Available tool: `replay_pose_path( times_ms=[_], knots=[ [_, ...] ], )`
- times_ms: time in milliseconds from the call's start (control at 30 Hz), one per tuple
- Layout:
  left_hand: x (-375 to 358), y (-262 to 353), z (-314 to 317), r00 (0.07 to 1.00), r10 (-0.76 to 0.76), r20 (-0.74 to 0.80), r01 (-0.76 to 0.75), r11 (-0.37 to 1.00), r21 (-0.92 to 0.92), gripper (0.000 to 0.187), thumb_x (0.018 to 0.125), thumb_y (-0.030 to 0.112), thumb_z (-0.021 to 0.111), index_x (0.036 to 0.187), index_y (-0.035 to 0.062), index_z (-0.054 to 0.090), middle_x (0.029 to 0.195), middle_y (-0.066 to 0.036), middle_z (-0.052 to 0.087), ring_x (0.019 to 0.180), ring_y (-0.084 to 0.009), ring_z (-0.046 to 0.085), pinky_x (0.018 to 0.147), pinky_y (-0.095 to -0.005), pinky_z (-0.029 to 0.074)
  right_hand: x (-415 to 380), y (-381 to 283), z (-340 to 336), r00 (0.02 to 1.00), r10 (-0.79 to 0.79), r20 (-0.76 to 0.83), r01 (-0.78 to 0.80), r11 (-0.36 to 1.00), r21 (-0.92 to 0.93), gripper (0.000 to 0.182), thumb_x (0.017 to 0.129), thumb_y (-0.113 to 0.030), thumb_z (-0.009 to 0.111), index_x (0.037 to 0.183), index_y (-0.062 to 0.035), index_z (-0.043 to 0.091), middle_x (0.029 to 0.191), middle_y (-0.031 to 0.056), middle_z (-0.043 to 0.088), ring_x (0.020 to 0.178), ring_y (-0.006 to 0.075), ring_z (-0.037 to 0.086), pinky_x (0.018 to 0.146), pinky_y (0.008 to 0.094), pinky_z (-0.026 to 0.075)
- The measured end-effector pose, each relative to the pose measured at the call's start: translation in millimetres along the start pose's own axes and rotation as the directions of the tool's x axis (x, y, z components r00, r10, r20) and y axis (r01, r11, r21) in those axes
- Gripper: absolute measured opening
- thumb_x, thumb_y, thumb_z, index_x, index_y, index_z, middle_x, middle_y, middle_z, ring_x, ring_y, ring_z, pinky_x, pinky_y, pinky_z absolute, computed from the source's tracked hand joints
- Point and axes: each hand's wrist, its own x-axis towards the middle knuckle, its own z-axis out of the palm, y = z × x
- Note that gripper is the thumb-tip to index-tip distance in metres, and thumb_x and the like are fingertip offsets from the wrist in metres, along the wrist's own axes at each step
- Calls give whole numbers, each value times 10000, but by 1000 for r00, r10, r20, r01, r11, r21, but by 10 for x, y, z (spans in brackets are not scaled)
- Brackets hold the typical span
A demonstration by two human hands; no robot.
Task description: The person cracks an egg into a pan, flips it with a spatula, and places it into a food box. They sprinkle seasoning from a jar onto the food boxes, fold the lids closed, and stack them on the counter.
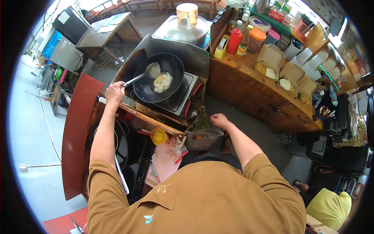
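Observation:
My left hand (114, 93) is closed around the handle of a metal ladle (152, 70). The ladle's bowl is over the black wok (150, 91), beside a fried egg (162, 82) with white edges and a yellowish middle. The wok sits on a gas stove (184, 102). My right hand (220, 121) hangs lower, just above a clear plastic bag (204, 139) with what looks like scraps inside. Its fingers are curled together; whatever they hold, if anything, is too small to make out.
A large lidded pot (186, 31) stands behind the stove's metal guard. On the right-hand wooden counter (249, 84) are open food boxes (270, 58), a red squeeze bottle (234, 40) and jars. Near my body lie a pink cutting board (165, 160), a knife (155, 171) and a yellow bowl (159, 136).

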Motion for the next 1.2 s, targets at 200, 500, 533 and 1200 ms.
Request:
replay_pose_path(
  times_ms=[200, 500, 533, 1200],
  knots=[
    [-44, 165, -495, 989, -108, 101, 88, 977, 193, 190, 829, 147, 644, 991, 114, 737, 1046, -137, 724, 1004, -332, 696, 886, -440, 555, 192, -407, 364, 989, -144, -33, 134, 969, -205, 350, 878, -173, 654, 1198, -31, 667, 981, 138, 716, 889, 246, 685, 786, 349, 541],
    [-115, 1009, -1101, 903, -176, 393, -9, 904, 426, 259, 797, 112, 635, 1031, 30, 712, 1097, -199, 710, 1053, -354, 683, 891, -439, 554, 800, -963, 580, 677, -662, -320, 439, 713, -546, 339, 902, -245, 658, 1078, 42, 629, 1091, 222, 675, 1028, 423, 634, 897, 475, 520],
    [-105, 1046, -1102, 906, -164, 391, -21, 904, 428, 275, 785, 106, 619, 1024, 5, 710, 1092, -209, 709, 1051, -364, 681, 890, -440, 552, 775, -1073, 517, 798, -553, -238, 345, 745, -571, 329, 900, -253, 665, 1052, 37, 628, 1090, 228, 672, 1028, 410, 639, 891, 475, 521],
    [-25, 1544, -643, 487, 214, 847, -682, 699, 216, 191, 783, 99, 611, 811, -48, 730, 897, -268, 702, 869, -324, 716, 808, -373, 579, 1007, -1081, 237, 908, -414, -66, 324, 792, -518, 431, 903, -367, 661, 797, 47, 723, 848, 238, 702, 878, 405, 677, 809, 480, 532]
  ],
)
